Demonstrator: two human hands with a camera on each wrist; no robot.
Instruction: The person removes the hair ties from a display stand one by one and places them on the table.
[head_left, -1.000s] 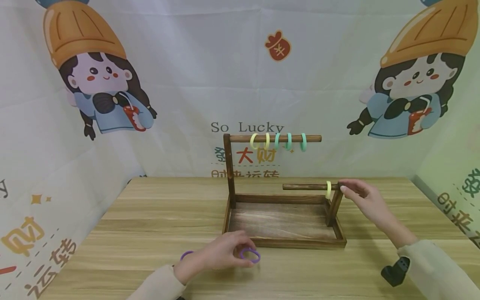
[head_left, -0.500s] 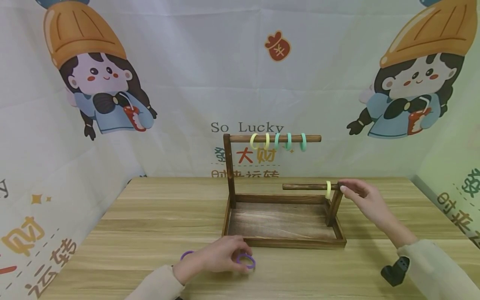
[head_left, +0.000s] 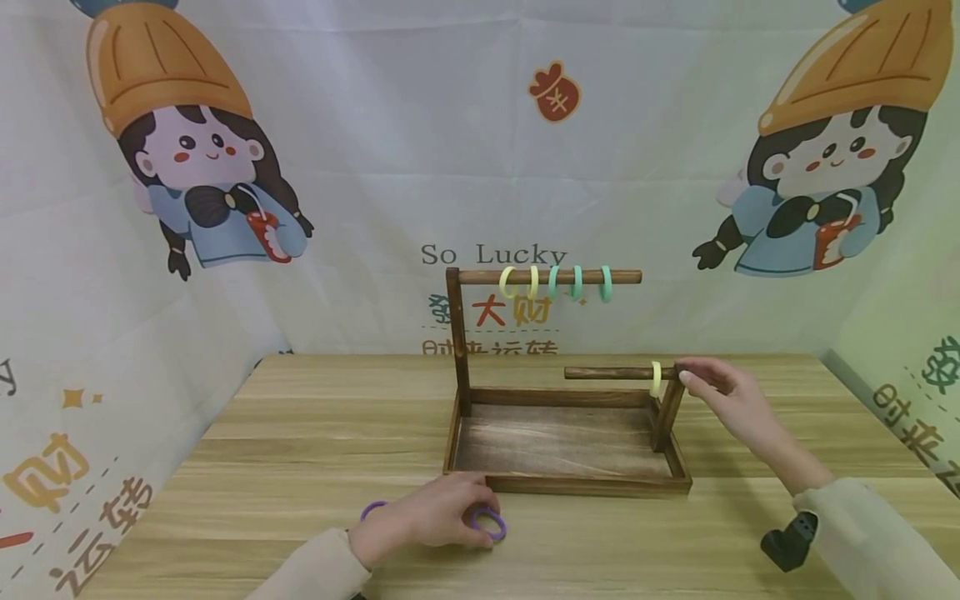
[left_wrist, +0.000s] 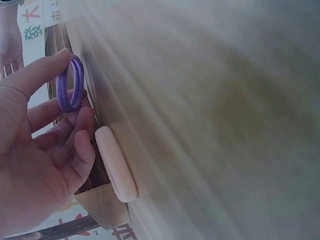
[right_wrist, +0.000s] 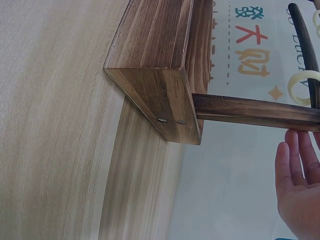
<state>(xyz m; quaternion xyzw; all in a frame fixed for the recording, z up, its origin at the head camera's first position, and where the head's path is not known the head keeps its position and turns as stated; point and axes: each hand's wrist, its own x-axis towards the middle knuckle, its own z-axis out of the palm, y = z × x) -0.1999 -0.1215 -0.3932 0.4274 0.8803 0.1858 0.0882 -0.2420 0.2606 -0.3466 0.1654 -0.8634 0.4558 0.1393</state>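
Observation:
My left hand (head_left: 438, 510) pinches a purple hair tie (left_wrist: 62, 92) between thumb and fingertips, low over the table in front of the wooden stand (head_left: 562, 485). A second purple hair tie (head_left: 372, 505) lies behind my left wrist, mostly hidden. At the stand's right end, my right hand (head_left: 738, 404) holds the top of the short post (head_left: 667, 417); the right wrist view shows its fingers (right_wrist: 295, 155) against the post's side. One pale yellow ring (head_left: 657, 380) hangs on the lower bar (head_left: 607, 373). Two yellow rings and three green rings (head_left: 606, 284) hang on the upper bar (head_left: 480, 277).
A wooden table (head_left: 300, 433) carries the stand, with a printed cloth (head_left: 360, 167) hanging behind and at both sides. In the left wrist view, a pale pinkish rounded piece (left_wrist: 116, 164) lies near the fingers. A black device (head_left: 789, 542) sits at my right sleeve.
My left hand has drawn slightly down and left with the purple hair tie, away from the stand's front edge. My right hand and the rings on the bars stay as they were.

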